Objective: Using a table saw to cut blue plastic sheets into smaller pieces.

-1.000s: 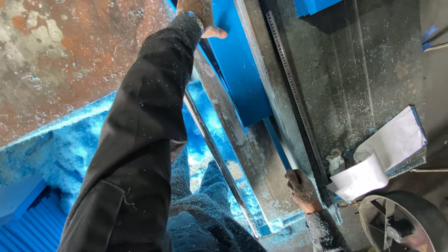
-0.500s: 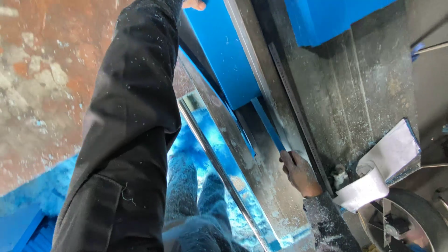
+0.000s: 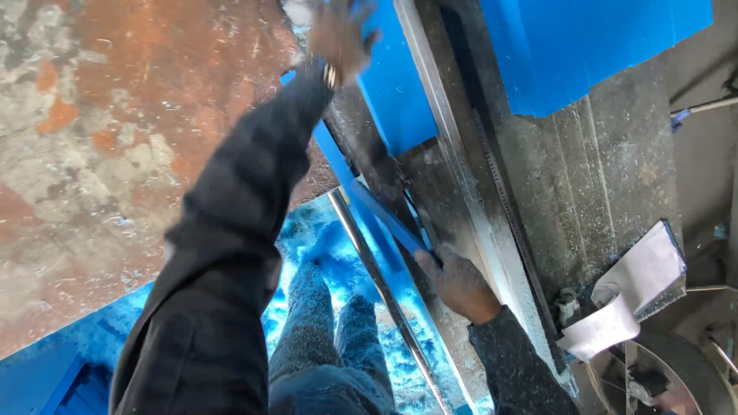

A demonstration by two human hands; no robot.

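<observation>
**Two-handed hold on a long blue offcut at the bench edge**

Grips the near end of the narrow blue strip with the right hand, fingers curled shut over its edge. Stretches the left hand to the far end of the same strip. Seems laid on it, but cannot tell through the motion blur whether clasped or flat.

Finds the strip slanting from near right to far left along the left side of the dusty grey bench. Lies just right of the round steel bar and left of the metal fence rail, with a wider blue sheet beside its far half.

Best done, judging by how thin and long the strip looks:

- Raise both ends together and level, so the middle neither sags nor twists.
- Pinch on the flat faces rather than the cut edge, likely sharp or burred.
- Steer the dark sleeve clear of the rail and the steel rule set into the bench.
- Plant the feet firmly, since the blue shavings heaped on the floor probably make poor footing.
</observation>
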